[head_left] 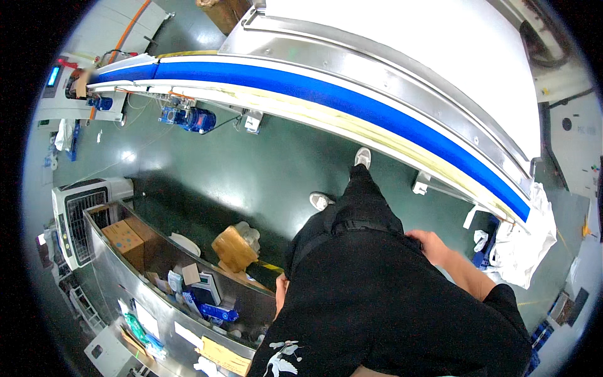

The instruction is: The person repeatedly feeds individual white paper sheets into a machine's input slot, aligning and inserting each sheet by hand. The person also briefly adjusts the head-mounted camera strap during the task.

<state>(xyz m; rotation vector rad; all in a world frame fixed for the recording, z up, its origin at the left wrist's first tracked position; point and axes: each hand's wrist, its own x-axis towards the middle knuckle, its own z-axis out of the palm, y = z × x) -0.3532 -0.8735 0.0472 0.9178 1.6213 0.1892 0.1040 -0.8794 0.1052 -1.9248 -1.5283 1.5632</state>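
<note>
Across a workroom's green floor (276, 147), a blue-belted conveyor (314, 94) spans the far side and a steel-sided bench (110, 262) the near left. Between them stands a person in a black shirt (383, 295) and black trousers (370, 204); the trousers look soft, light and pliable, probably best pinched at the waist (361, 227). The right hand (432, 245), fingers curled, touches the right hip; the left hand (281, 294) is beside the shirt's left edge. Whether either grips cloth cannot be told.

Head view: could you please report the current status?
Left hand beside black shirt. Right hand likewise. Blue conveyor belt ahead, untouched; steel-walled bench at left.
</note>
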